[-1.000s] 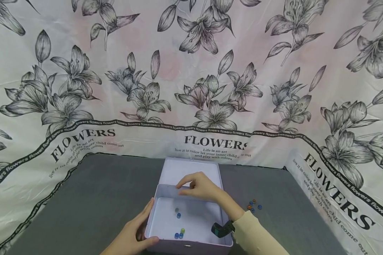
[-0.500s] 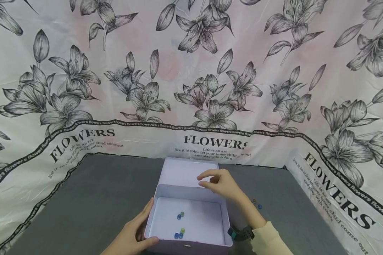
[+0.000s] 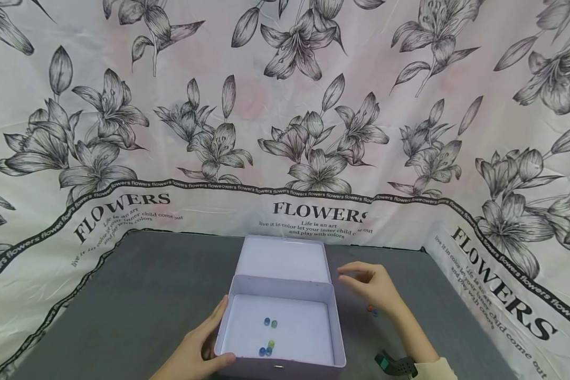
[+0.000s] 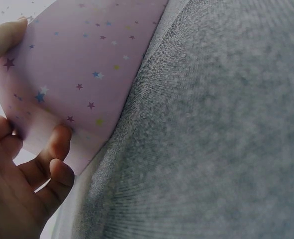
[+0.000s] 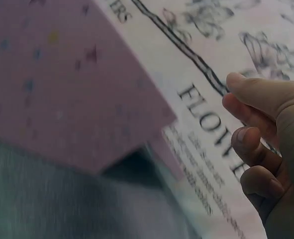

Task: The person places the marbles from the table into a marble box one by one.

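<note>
An open tin box (image 3: 280,364), pale inside and pink with small stars outside, stands at the front of the table with its lid (image 3: 285,258) laid back. My left hand (image 3: 197,343) grips its left side, thumb at the front corner and fingers along the outer wall. Inside lie several marbles: a blue marble (image 3: 267,321) beside a green marble (image 3: 274,324), and a yellow-green marble (image 3: 271,344) touching two blue ones. Right of the box my right hand (image 3: 372,285) hovers with loosely curled fingers and nothing visible between thumb and forefinger.
An orange marble (image 3: 370,307) and a blue marble (image 3: 375,313) show on the grey tabletop (image 3: 171,285) beyond the right forearm, which hides part of that area. A flower-printed curtain (image 3: 313,132) encloses the back and sides. A dark watch (image 3: 394,364) is on the right wrist.
My right hand has moved from above the box rightward, past its right wall, toward the loose marbles. The green marble in the box has rolled slightly right and nearer. The left hand stays put.
</note>
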The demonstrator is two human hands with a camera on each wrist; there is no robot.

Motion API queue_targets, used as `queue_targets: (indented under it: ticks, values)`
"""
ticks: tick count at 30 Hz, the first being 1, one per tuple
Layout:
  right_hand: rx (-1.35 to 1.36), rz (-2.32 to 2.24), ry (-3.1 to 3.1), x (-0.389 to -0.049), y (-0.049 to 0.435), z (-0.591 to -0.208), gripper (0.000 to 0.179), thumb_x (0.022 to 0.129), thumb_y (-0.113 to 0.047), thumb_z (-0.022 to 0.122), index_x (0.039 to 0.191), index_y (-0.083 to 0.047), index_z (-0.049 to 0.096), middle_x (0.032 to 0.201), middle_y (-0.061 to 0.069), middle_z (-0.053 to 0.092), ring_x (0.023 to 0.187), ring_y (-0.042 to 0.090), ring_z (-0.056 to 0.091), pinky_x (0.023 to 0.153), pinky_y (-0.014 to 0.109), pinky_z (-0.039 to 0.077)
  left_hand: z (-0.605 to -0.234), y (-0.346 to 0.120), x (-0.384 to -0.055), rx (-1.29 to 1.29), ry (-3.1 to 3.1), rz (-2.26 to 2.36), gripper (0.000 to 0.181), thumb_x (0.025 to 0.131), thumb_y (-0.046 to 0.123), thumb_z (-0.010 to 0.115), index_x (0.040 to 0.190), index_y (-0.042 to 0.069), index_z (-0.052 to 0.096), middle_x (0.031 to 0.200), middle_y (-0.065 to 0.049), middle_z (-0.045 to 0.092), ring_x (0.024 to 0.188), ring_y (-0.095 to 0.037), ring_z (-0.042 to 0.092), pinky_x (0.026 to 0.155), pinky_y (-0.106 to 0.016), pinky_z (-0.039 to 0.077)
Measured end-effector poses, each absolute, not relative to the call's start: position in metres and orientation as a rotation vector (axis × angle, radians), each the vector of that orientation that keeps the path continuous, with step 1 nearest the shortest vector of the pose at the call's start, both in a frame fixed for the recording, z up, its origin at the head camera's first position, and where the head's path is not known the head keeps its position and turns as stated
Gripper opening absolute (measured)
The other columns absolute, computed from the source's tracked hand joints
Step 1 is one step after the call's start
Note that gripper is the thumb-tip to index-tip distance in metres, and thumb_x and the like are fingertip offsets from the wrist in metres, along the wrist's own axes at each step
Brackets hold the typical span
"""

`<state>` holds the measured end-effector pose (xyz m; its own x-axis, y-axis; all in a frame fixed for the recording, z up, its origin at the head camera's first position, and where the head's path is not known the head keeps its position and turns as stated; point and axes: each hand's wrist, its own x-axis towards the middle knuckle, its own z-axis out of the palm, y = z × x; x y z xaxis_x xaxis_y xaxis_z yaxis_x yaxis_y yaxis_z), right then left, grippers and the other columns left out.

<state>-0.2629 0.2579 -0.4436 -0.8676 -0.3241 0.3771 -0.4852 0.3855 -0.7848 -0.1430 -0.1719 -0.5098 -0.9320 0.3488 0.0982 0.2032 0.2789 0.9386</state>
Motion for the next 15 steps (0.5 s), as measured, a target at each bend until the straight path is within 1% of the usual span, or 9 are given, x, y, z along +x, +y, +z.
queue_targets:
  ticks: [3,4,7,10,12,15]
  values:
    - [0.656,1.501,-2.492,-0.258,0.278,-0.45,0.017,0.098,-0.013,0.077,0.114,-0.01,0.081,0.109,0.012,0.078,0.052,0.007,0.049,0.047,0.032,0.048,-0.509,-0.171,-0.143,0.51,2.397,1.74,0.102,0.095,0.021,0.081,0.172,0.018,0.015,0.178,-0.009,0.009,0.141,-0.042,0.046,0.094,-0.026,0.057]
    - [0.624,1.507,-2.499,-0.256,0.284,-0.453,0.017,0.099,-0.014,0.077,0.115,-0.01,0.081,0.109,0.012,0.078,0.052,0.01,0.05,0.047,0.033,0.048,-0.509,-0.171,-0.143,0.504,2.394,1.741,0.102,0.095,0.021,0.081,0.172,0.018,0.014,0.178,-0.009,0.009,0.14,-0.042,0.046,0.094,-0.026,0.057]
    - [0.549,1.514,-2.525,-0.25,0.302,-0.46,0.02,0.1,-0.015,0.076,0.118,-0.007,0.079,0.109,0.014,0.079,0.052,0.02,0.053,0.048,0.036,0.049,-0.508,-0.171,-0.143,0.498,2.391,1.737,0.102,0.096,0.022,0.081,0.172,0.017,0.014,0.178,-0.01,0.008,0.139,-0.042,0.047,0.094,-0.026,0.057]
    - [0.456,1.522,-2.554,-0.242,0.315,-0.467,0.024,0.1,-0.017,0.076,0.12,-0.003,0.078,0.11,0.014,0.08,0.053,0.024,0.056,0.049,0.036,0.05,-0.506,-0.17,-0.143,0.491,2.391,1.731,0.103,0.095,0.022,0.082,0.172,0.017,0.013,0.178,-0.01,0.008,0.141,-0.044,0.045,0.094,-0.026,0.057]
    - [0.411,1.531,-2.567,-0.239,0.322,-0.473,0.027,0.099,-0.017,0.077,0.12,0.0,0.077,0.108,0.014,0.08,0.051,0.02,0.055,0.05,0.035,0.05,-0.505,-0.17,-0.142,0.488,2.391,1.725,0.103,0.096,0.023,0.081,0.172,0.016,0.013,0.178,-0.011,0.008,0.141,-0.044,0.046,0.095,-0.026,0.057]
    - [0.391,1.544,-2.574,-0.237,0.329,-0.486,0.029,0.098,-0.015,0.077,0.12,0.004,0.076,0.105,0.015,0.08,0.048,0.013,0.052,0.048,0.033,0.05,-0.505,-0.17,-0.142,0.472,2.384,1.723,0.103,0.095,0.024,0.081,0.172,0.018,0.013,0.178,-0.011,0.008,0.141,-0.045,0.046,0.095,-0.027,0.058]
